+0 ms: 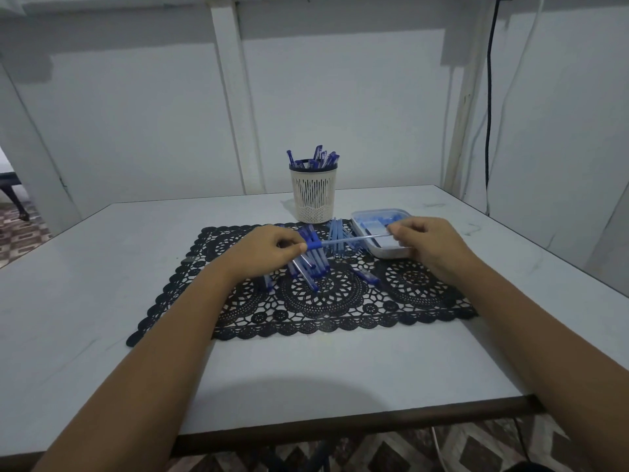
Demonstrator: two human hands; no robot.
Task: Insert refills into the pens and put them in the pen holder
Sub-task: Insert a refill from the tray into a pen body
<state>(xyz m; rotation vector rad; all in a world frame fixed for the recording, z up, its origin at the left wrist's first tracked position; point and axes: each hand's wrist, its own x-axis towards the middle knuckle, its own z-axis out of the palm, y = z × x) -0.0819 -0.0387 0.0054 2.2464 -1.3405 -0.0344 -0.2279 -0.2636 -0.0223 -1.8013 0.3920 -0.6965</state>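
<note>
Refill [357, 238] sits partly inside a pen barrel [313, 246], held level just above the lace mat [340, 301]. The left hand [269, 248] pinches the barrel in curled fingers, and the right hand [429, 240] pinches the refill's free end. The pen holder [313, 195] behind already carries several pens, but a heap of pens [308, 267] lies on the mat, so likely much is left.

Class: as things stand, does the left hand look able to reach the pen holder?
Probably yes. The pen holder stands upright just beyond the left hand, with only flat loose pens between, though its fingers pinch a pen.
</note>
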